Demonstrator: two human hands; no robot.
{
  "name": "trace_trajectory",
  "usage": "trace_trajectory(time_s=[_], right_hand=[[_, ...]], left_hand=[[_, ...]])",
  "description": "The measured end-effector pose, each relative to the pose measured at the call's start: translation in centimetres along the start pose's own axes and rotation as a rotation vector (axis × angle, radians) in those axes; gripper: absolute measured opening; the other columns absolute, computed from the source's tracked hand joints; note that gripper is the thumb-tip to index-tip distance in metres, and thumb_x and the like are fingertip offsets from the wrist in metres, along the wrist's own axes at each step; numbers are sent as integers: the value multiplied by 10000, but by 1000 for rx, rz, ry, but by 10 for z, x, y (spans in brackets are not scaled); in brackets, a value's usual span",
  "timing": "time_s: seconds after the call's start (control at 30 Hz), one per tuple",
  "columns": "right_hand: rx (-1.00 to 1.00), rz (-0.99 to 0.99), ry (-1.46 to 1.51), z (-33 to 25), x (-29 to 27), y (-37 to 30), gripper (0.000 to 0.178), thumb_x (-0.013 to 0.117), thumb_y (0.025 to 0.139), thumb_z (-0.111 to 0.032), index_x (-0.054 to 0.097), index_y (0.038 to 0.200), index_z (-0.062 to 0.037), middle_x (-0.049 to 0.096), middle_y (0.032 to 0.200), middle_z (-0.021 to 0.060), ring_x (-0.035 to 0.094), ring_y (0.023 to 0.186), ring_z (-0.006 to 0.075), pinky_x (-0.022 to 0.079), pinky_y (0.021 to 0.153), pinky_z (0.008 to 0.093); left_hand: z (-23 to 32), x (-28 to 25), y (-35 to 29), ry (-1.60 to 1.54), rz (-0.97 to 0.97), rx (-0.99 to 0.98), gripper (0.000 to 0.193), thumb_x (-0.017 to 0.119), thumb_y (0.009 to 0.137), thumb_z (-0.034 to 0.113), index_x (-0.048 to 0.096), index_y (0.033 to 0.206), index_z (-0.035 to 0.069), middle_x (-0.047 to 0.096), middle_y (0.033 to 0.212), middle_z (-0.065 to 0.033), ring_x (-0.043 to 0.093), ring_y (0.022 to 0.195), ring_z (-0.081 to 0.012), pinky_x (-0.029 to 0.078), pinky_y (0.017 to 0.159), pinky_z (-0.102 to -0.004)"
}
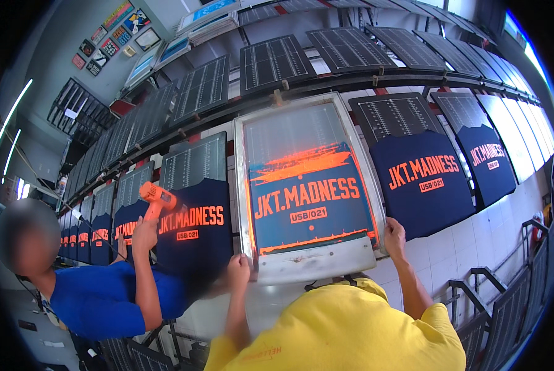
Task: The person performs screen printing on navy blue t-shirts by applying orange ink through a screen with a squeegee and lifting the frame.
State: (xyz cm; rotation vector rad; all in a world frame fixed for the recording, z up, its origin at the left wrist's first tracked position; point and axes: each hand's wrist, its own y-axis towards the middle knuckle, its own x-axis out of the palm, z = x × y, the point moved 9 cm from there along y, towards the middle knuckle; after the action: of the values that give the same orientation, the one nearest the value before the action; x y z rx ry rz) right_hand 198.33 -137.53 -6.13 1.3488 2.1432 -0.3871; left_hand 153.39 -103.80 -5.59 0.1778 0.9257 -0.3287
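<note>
A metal-framed printing screen (243,185) lies over a navy shirt on a board in front of me. Orange lettering shows through its mesh, with smeared orange ink above and a thin orange line below. Across its near end rests a wide whitish bar (314,264) with small screws, like a squeegee. My left hand (237,271) is closed at the frame's near left corner. Around the right edge, near its lower end, my right hand (394,237) has its fingers curled. What lies under the screen shows only through the mesh.
Left of me a person in a blue shirt (104,303) points an orange heat gun (159,196) at a printed navy shirt (193,226). More printed shirts (422,176) lie on boards to both sides. Behind runs another row of dark boards (276,62). Metal racks (506,309) stand at the right.
</note>
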Motion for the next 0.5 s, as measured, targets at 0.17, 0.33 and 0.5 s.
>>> trace_trajectory(time_s=[0.17, 0.33, 0.5], right_hand=[[148, 53, 122, 28, 10, -1, 234, 601, 910, -76, 694, 1103, 17, 691, 783, 114, 623, 684, 157, 488, 662, 314], [157, 56, 201, 23, 13, -1, 151, 593, 930, -87, 660, 1010, 23, 597, 692, 45, 520, 628, 101, 446, 607, 291], [165, 40, 269, 19, 13, 0, 140, 582, 938, -85, 654, 996, 20, 593, 703, 48, 517, 637, 103, 442, 614, 287]], left_hand=[[-33, 8, 9, 16, -80, -177, 302, 569, 957, 242, 696, 955, -32, 698, 883, -176, 659, 796, -328, 500, 755, -390], [-44, 9, 10, -363, -147, -453, 280, 634, 961, 227, 707, 886, -33, 601, 725, 23, 514, 663, -72, 416, 594, -271], [-39, 12, 4, -619, -321, -626, 230, 648, 955, 243, 696, 975, 19, 662, 821, -16, 623, 706, -123, 513, 647, -281]])
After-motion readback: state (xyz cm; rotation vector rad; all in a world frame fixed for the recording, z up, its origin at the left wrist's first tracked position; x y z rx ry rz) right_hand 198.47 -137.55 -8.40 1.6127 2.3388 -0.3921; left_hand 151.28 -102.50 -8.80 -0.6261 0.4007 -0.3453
